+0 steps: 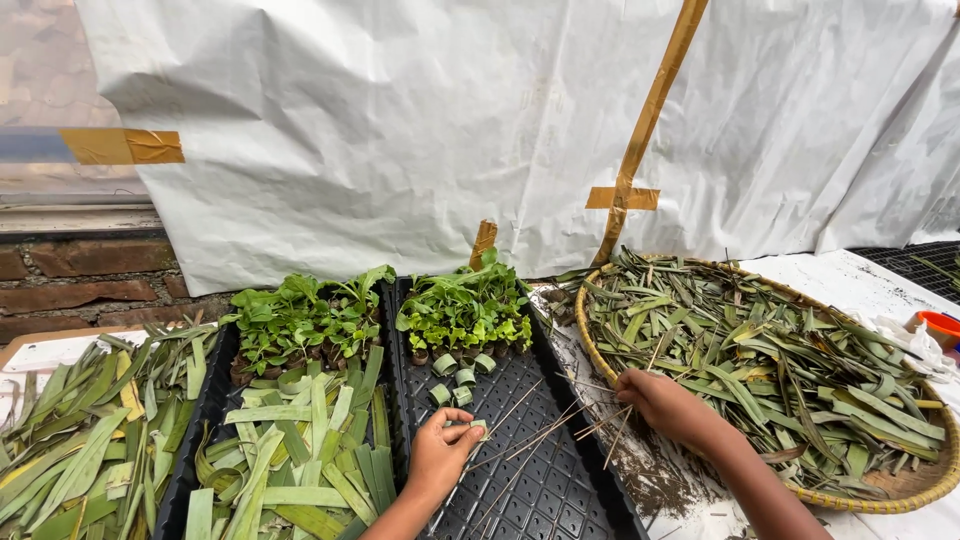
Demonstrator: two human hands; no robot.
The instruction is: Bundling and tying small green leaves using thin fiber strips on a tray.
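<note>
My left hand (440,455) pinches a small rolled green leaf cup (474,430) above the black plastic tray (545,480). My right hand (665,403) reaches over the tray's right rim and grips the ends of several thin bamboo sticks (535,435) that fan out across the tray. A few finished leaf cups (456,378) stand in the tray in front of a cluster of green seedlings (464,308).
A wide woven basket (905,490) of cut leaf strips sits at the right. A second black tray (215,395) on the left holds seedlings (300,318) and leaf strips (290,460). More leaves (75,440) lie at far left. White sheeting (400,120) hangs behind. An orange container (940,327) is at the right edge.
</note>
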